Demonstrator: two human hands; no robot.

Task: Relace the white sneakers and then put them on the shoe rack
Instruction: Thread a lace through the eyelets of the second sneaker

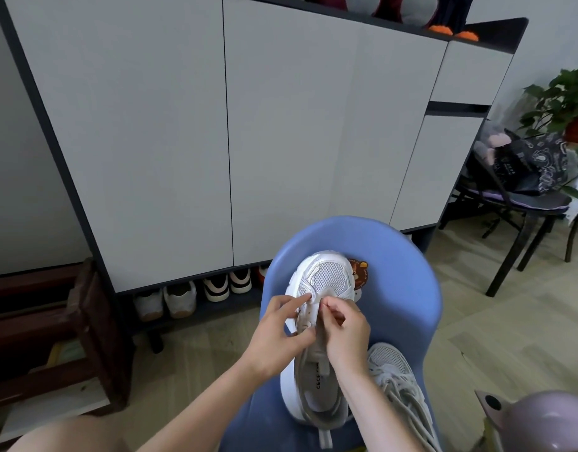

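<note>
Nearest me, the second sneaker lies at the right of the blue chair, laces loose. My left hand and right hand each pinch at the lace by the lowest eyelets of the white sneaker on the seat. It looks light and soft-sided; I'd steady it by the firm sole. Its long axis runs near to far, toe pointing away toward the shoe rack.

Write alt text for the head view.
Both hands, left hand and right hand, work a lace at the front eyelets of a white sneaker lying on a blue chair. A second sneaker lies beside it; a grey cabinet stands behind.
</note>
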